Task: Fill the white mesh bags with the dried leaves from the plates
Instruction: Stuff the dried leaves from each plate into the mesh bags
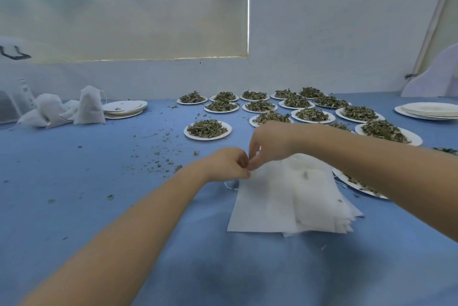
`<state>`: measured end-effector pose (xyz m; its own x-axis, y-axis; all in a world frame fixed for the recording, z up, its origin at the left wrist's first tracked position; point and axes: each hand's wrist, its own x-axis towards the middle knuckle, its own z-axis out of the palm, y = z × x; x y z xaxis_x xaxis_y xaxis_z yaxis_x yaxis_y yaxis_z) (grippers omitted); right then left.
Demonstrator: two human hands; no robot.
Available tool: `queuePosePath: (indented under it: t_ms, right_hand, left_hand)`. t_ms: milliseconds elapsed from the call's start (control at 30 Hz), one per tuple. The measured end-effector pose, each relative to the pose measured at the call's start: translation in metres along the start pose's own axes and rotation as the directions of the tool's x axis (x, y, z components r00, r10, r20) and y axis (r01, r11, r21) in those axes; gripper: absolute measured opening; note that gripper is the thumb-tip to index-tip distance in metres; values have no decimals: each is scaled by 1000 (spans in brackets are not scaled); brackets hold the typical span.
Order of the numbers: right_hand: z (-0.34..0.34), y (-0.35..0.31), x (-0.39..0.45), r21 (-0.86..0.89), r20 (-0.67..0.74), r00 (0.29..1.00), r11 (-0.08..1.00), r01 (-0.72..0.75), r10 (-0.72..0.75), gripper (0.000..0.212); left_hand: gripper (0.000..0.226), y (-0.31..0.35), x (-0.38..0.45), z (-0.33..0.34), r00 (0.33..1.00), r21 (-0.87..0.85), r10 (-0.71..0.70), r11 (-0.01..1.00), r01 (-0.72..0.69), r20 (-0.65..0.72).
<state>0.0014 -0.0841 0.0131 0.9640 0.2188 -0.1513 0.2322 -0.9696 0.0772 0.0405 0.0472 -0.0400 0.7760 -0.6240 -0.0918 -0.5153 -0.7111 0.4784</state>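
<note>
Pinching top corner of flat mesh bag (262,204): left hand (229,163), right hand (269,143); long axis toward plates (208,130).

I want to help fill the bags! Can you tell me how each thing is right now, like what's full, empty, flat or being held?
Left hand: pinching the top bag's corner.
Right hand: pinching the same corner.
Stack of flat bags: empty, lying flat.
Filled bags: stuffed, standing far left.
Plates of leaves: heaped full.
Empty plates: stacked, bare.
Loose crumbs: scattered on the blue cloth.
</note>
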Motion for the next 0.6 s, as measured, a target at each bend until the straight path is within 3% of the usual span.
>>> queuePosePath:
  t_ms: [133, 267, 333, 467, 600]
  right_hand:
    - [9, -1, 4, -28, -98, 995, 1000, -13, 10, 47]
    - [-3, 7, 13, 222, -336, 940, 975, 17, 60, 45]
    - [-9, 9, 20, 376, -429, 898, 924, 77, 100, 39]
    - [-21, 6, 36, 445, -615, 777, 871, 207, 130, 31]
    - [-27, 0, 57, 427, -670, 736, 861, 278, 95, 23]
  left_hand:
    - [9, -4, -1, -6, 983, -110, 16, 993, -36, -182]
    - [11, -6, -8, -38, 938, -305, -39, 950, -73, -344]
    - [11, -8, -14, -51, 910, -469, -91, 875, -121, -405]
    - [12, -13, -17, -60, 819, -587, -175, 778, -226, -547]
    - [10, -23, -8, -70, 712, -599, -278, 763, -244, -645]
